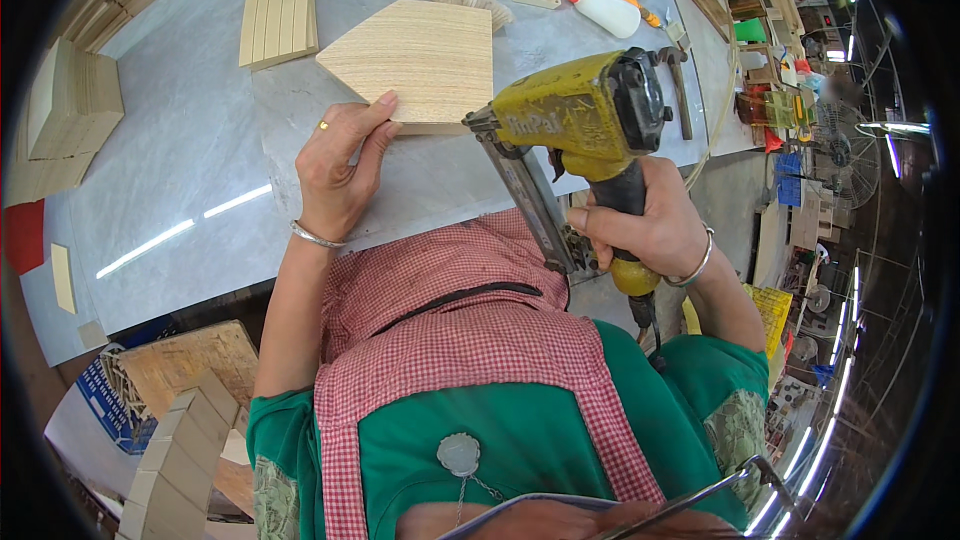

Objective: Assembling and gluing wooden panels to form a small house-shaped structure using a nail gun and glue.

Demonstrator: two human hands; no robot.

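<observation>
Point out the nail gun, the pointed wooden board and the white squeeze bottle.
Nail gun (565, 110): head view, on its yellow body.
Pointed wooden board (425, 62): head view, middle of its upper face.
White squeeze bottle (608, 13): head view, on its white body.

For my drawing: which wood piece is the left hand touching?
The pointed board by the nailer: the left hand holds its near edge. The stacks lie untouched.
</observation>
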